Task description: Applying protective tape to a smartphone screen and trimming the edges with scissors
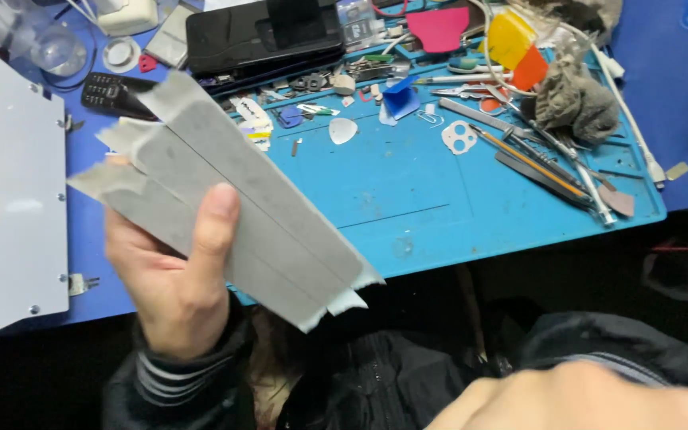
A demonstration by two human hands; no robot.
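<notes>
Above the near edge of the blue work mat, a flat grey panel wrapped in overlapping strips of grey tape is held up at a slant, its upper end toward the far left and its lower end toward the person. What lies under the tape cannot be made out, and the torn tape ends hang past both ends of the panel. The left hand grips it from below: the thumb lies pressed flat on the near face, while the other fingers are hidden behind the panel, so their spread cannot be told. The right hand shows only as a blurred shape at the bottom edge, cut off by the frame; whether it is open or closed is unclear. Beyond the panel, the mat carries a clutter of small tools and parts, with a grey rag at the far right. A dark phone lies at the far side, and a white casing sits at the left.
</notes>
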